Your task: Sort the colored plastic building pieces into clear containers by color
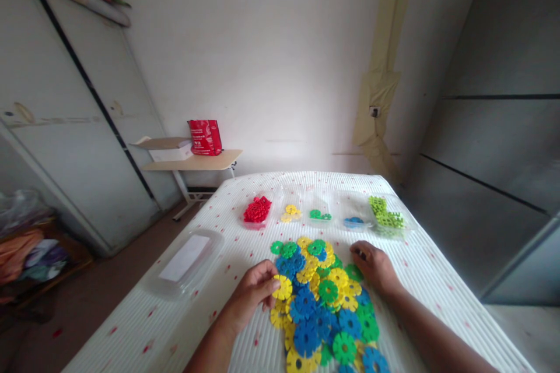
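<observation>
Here's the table (242, 233), white and ribbed, and on it the pile (322, 322) of blue, green and yellow discs. Left of the pile, a clear tray (214, 242) with white paper (185, 257); beyond the pile, a row of clear tubs (254, 225) showing red pieces (257, 208), yellow pieces (291, 212), green pieces (319, 215), blue pieces (353, 221) and lime pieces (387, 215). Now the hands: the left hand (259, 284), at the pile's left edge, pinches a yellow disc (283, 287) between thumb and fingers. The right hand (373, 265) sits curled at the pile's far right; whether it grips anything, I can't tell. Risky spots? That thin disc could slip if the pinch slackens. The heap looks loose, so dragging a buried disc out might send the upper ones sliding, and a forearm brushing its side could scatter a few. The tubs look light; a knock might tip one. Hard to make out: the right fingertips, the discs buried under others, the pile's near end, cut off from view, any writing on the paper, and, with such clear walls, whether the tubs touch.
</observation>
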`<action>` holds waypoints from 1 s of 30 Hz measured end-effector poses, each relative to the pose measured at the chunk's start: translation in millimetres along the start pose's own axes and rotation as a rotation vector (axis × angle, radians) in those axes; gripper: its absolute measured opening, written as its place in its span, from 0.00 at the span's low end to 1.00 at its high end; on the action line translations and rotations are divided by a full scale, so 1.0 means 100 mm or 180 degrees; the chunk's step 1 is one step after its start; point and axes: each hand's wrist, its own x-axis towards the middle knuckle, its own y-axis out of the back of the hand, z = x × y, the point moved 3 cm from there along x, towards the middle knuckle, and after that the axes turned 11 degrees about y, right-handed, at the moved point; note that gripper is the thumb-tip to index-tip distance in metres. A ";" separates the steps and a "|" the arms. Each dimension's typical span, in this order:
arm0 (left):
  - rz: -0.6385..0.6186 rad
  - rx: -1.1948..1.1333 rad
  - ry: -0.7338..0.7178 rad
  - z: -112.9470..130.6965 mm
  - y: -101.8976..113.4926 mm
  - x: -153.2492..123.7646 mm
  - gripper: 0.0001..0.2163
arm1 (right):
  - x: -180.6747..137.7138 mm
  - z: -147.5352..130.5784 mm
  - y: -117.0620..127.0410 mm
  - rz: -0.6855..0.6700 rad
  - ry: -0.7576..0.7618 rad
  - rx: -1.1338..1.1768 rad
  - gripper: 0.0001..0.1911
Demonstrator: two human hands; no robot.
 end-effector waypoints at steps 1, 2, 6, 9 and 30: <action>0.0010 -0.0013 -0.0052 0.01 -0.02 0.01 0.13 | 0.00 0.01 -0.01 0.0005 -0.0002 -0.0009 0.11; 0.0021 -0.0021 -0.0104 0.02 -0.04 0.02 0.13 | 0.00 0.01 -0.01 0.0004 -0.0001 -0.0016 0.11; 0.0168 0.0001 -0.0209 0.05 -0.01 0.02 0.14 | 0.00 0.02 -0.02 -0.0030 -0.0008 -0.0015 0.11; 0.0161 0.0176 -0.0048 0.05 0.14 -0.03 0.18 | 0.00 0.02 -0.01 -0.0026 -0.0047 -0.0015 0.11; -0.0166 0.1592 0.0615 -0.03 0.04 -0.14 0.33 | 0.00 0.03 -0.03 0.0043 0.0114 -0.0145 0.11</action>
